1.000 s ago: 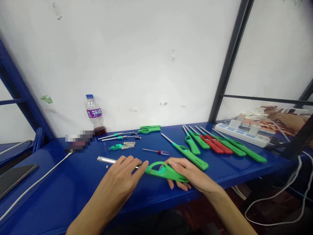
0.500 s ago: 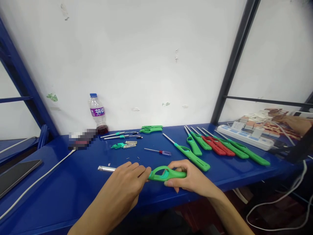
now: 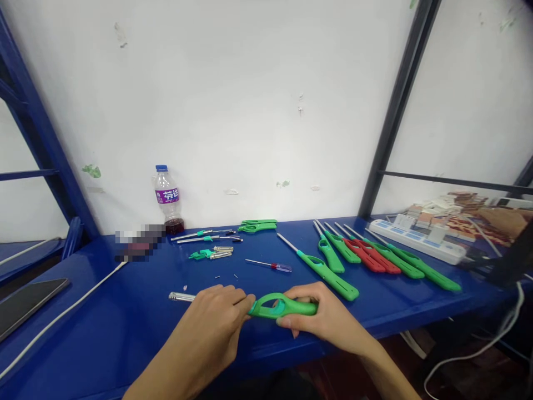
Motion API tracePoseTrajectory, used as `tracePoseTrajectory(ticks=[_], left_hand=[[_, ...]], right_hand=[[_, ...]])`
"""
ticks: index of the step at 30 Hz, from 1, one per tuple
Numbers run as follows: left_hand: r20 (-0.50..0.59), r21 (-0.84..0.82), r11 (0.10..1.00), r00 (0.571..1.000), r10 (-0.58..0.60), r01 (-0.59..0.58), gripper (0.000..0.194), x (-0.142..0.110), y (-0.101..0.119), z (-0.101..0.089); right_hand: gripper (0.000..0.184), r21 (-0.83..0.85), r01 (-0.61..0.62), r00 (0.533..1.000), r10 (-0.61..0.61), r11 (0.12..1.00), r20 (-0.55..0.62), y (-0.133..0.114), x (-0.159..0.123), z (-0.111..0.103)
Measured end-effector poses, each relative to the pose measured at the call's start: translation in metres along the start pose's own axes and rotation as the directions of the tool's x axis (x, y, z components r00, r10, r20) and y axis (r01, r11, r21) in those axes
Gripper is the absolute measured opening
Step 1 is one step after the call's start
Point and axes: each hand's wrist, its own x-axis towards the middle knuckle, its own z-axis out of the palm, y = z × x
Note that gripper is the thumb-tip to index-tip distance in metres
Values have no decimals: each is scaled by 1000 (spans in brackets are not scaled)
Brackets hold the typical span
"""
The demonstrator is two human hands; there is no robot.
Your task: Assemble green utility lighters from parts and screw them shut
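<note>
Both hands hold one green long-necked lighter [image 3: 260, 307] level above the front of the blue table. My left hand [image 3: 216, 316] is closed around its metal neck, whose tip sticks out to the left. My right hand [image 3: 322, 314] grips the green handle, thumb in front near the teal trigger. Behind them lie a screwdriver [image 3: 270, 266] with a clear purple handle and two tiny screws. Farther back are teal trigger parts [image 3: 202, 254], small metal-ended pieces [image 3: 221, 251], metal neck tubes [image 3: 197, 238] and stacked green handle shells [image 3: 258, 225].
Several green and red lighters [image 3: 370, 255] lie in a row to the right, before a white power strip [image 3: 416, 241]. A drink bottle [image 3: 169, 200] stands by the wall. A phone [image 3: 31, 303] and a white cable lie left. At far right, another person's hand [image 3: 506, 218] shows.
The view has shifted slightly, so the table sits a little lower. Both hands keep their hold on the lighter, with its handle turned slightly.
</note>
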Motion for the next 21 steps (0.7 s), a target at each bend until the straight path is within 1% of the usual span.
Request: tracePoseTrajectory(ticks=[2, 4, 6, 9, 11, 12, 14, 16, 18, 21], left_hand=[[-60, 31, 999, 998, 27, -25, 26, 0, 4, 3], [-89, 18, 999, 996, 30, -28, 18, 0, 10, 4], [-93, -17, 1000, 996, 2, -4, 9, -1, 16, 4], [-71, -42, 999, 997, -32, 29, 11, -3, 20, 0], [-54, -48, 999, 998, -26, 23, 12, -4, 18, -3], [-56, -47, 999, 998, -21, 19, 11, -6, 16, -6], [-81, -35, 999, 997, 3, -6, 9, -8, 10, -11], [-107, -12, 999, 994, 31, -33, 12, -10, 5, -17], [-118, 17, 998, 991, 56, -55, 17, -10, 3, -20], [-131, 65, 995, 988, 87, -79, 22, -8, 5, -20]], right_hand=[[26, 10, -20, 1000, 20, 1000, 1, 0, 0, -1], [28, 35, -53, 998, 52, 998, 29, 1, 0, -2], [31, 61, -79, 995, 75, 995, 63, 2, -1, -3], [32, 77, -76, 995, 71, 994, 66, 4, -2, -3], [34, 101, -56, 995, 47, 993, 89, 5, -3, -5], [37, 128, -38, 991, 21, 991, 136, 5, -3, -7], [45, 203, 6, 963, -61, 979, 262, 6, -2, -11], [48, 257, 41, 927, -133, 966, 350, 5, -1, -14], [46, 257, 59, 916, -154, 965, 371, 4, 0, -16], [43, 233, 65, 916, -150, 970, 371, 3, 1, -17]])
